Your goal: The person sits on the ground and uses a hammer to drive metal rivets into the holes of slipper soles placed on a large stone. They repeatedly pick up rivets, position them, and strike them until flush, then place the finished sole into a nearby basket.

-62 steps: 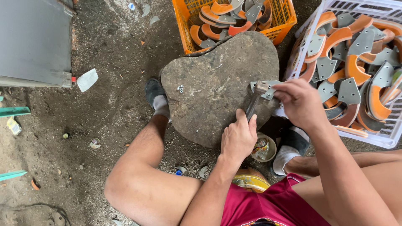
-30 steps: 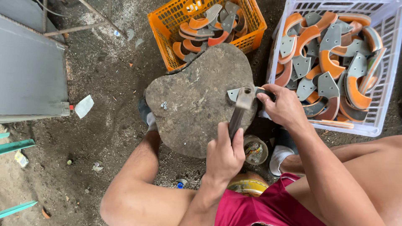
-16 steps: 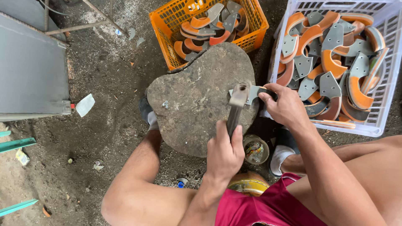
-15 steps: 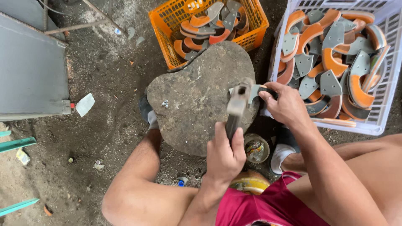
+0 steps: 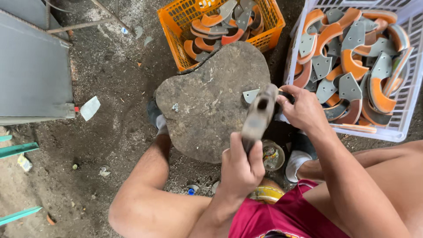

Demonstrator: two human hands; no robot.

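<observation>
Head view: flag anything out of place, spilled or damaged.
Small scraps and litter lie scattered on the dirt floor. A few tiny metal bits sit loose on the stone slab. Nothing looks damaged.

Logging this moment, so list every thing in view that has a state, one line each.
left hand: closed around the hammer handle.
hammer: raised, head over the stone's right edge.
right hand: pinning a grey metal piece.
grey metal piece: flat on the stone.
stone: bare but for small bits.
orange crate: part full.
white crate: heaped with pieces.
</observation>
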